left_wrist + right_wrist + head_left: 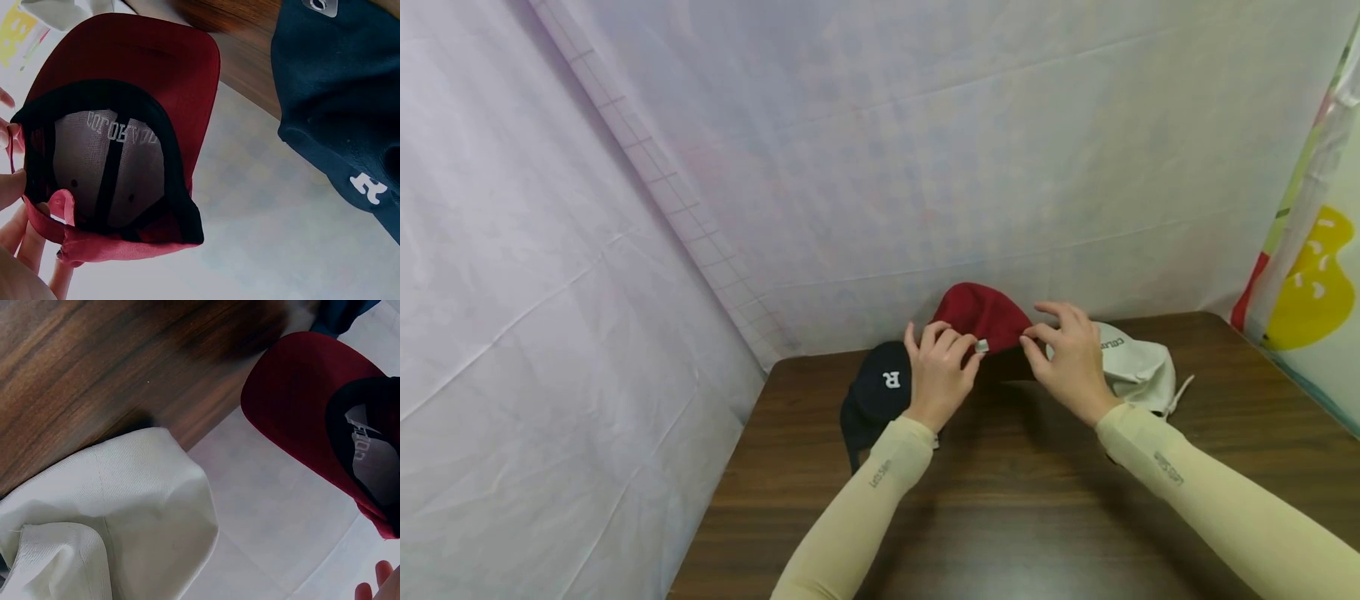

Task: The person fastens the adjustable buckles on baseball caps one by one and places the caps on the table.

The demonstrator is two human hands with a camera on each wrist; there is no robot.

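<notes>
A dark red baseball cap (981,315) is held up over the far side of the table. My left hand (942,373) pinches the strap at its back, with a small pale tag beside the fingertips. On the other side, my right hand (1070,360) pinches the cap's edge between thumb and finger. The left wrist view looks into the cap (119,56), showing its black sweatband, mesh lining and reversed lettering. In the right wrist view, the red brim (300,394) points to the left, and only fingertips (382,572) of the right hand show.
A navy cap (880,400) with a white letter R lies left of my left hand. A white cap (1138,367) with dark lettering lies beyond my right wrist. The brown wooden table (1000,517) meets pale cloth hangings (925,167) at back and left.
</notes>
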